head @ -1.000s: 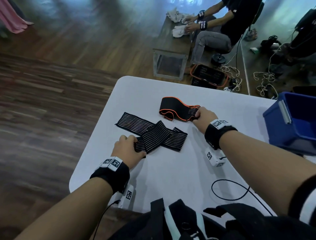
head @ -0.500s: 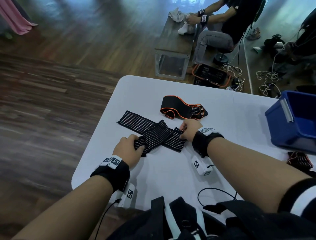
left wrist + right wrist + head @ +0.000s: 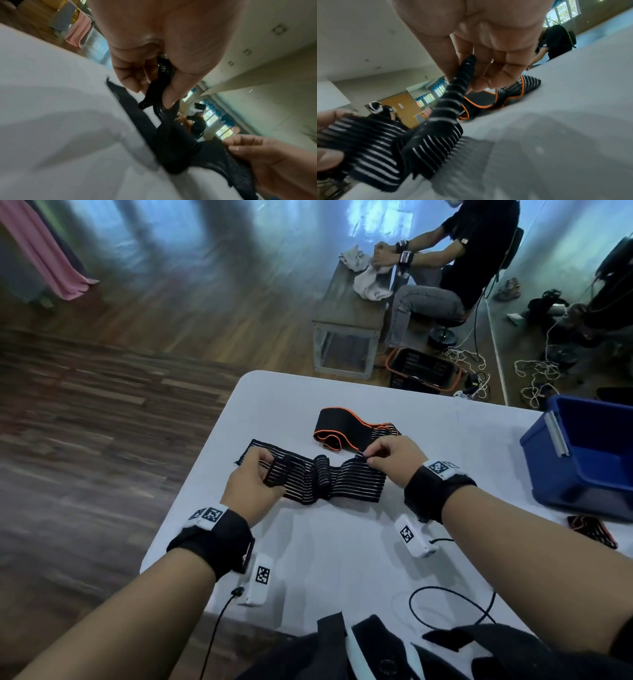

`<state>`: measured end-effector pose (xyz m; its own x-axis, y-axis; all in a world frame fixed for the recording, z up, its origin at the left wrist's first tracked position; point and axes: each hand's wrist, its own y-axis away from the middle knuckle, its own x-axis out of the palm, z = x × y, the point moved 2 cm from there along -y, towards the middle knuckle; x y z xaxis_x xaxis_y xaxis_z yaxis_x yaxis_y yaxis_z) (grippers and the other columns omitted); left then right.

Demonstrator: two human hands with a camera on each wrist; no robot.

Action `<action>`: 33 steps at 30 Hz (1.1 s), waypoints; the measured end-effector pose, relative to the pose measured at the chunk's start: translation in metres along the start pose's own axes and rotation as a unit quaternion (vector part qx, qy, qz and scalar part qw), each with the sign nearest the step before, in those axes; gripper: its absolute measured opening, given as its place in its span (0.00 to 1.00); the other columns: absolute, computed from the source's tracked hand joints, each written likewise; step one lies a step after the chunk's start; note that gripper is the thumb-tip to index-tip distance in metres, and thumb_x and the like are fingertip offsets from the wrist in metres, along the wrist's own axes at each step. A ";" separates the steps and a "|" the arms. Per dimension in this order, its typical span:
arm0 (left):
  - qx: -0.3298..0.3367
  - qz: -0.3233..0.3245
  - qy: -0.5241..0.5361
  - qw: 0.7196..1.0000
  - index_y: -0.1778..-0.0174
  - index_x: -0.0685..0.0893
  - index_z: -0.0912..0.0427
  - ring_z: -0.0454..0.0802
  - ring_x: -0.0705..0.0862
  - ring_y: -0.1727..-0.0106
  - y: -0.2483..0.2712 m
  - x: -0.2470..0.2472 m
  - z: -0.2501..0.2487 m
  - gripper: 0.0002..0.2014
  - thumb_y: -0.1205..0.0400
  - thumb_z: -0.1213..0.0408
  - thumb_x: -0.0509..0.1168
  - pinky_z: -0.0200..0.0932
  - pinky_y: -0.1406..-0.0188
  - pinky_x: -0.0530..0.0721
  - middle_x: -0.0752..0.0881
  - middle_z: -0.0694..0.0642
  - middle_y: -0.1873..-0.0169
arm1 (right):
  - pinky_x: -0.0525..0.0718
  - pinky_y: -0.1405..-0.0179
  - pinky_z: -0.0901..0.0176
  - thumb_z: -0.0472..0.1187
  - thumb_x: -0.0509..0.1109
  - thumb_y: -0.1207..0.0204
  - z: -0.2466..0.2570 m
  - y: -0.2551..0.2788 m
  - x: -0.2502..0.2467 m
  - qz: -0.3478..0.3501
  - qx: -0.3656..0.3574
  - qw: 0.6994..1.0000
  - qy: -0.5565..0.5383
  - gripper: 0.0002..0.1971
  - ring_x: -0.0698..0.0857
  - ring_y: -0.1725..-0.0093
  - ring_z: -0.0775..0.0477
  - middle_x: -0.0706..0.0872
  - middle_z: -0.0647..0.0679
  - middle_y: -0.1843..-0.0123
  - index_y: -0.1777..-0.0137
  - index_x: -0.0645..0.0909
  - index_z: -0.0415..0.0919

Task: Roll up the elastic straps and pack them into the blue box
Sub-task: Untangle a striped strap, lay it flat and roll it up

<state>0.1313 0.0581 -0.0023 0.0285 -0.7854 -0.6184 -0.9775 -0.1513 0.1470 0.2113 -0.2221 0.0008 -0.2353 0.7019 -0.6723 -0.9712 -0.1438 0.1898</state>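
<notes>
We pinch the striped strap (image 3: 322, 477) at both ends, left hand (image 3: 251, 487) and right hand (image 3: 394, 457), above the table (image 3: 342, 542). Nothing looks rolled; the orange strap (image 3: 346, 429) waits, the box (image 3: 582, 453) well apart.

Three straps (image 3: 325, 479), one blue box (image 3: 582, 460)
</notes>
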 end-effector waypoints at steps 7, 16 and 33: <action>0.137 -0.045 0.073 0.987 0.62 0.87 0.53 0.55 0.87 0.69 -0.017 -0.055 -0.115 0.08 0.28 0.59 0.80 0.50 0.65 0.86 0.90 0.56 0.69 | 0.82 0.52 0.65 0.30 0.79 0.33 0.054 0.014 -0.075 -0.065 -0.104 0.991 -0.058 0.12 0.85 0.60 0.57 0.88 0.56 0.60 0.56 0.89 0.49; 0.244 -0.045 0.085 0.965 0.58 0.92 0.48 0.65 0.91 0.62 -0.020 -0.086 -0.240 0.05 0.21 0.62 0.72 0.70 0.57 0.91 0.92 0.60 0.66 | 0.85 0.69 0.54 0.30 0.73 0.30 0.122 0.054 -0.171 -0.133 -0.186 0.968 -0.106 0.06 0.84 0.68 0.55 0.89 0.47 0.67 0.61 0.87 0.42; 0.307 -0.101 0.046 0.945 0.58 0.93 0.52 0.41 0.89 0.66 -0.002 -0.040 -0.320 0.06 0.18 0.63 0.71 0.46 0.60 0.90 0.91 0.46 0.69 | 0.87 0.56 0.62 0.36 0.75 0.26 0.120 0.103 -0.255 -0.291 -0.234 0.920 -0.116 0.07 0.89 0.58 0.58 0.91 0.55 0.59 0.55 0.88 0.50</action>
<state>0.1994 -0.1027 0.2694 0.2175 -0.8304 -0.5130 -0.8867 0.0516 -0.4594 0.1759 -0.3328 0.2776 0.2918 0.8771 -0.3815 -0.8520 0.0571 -0.5204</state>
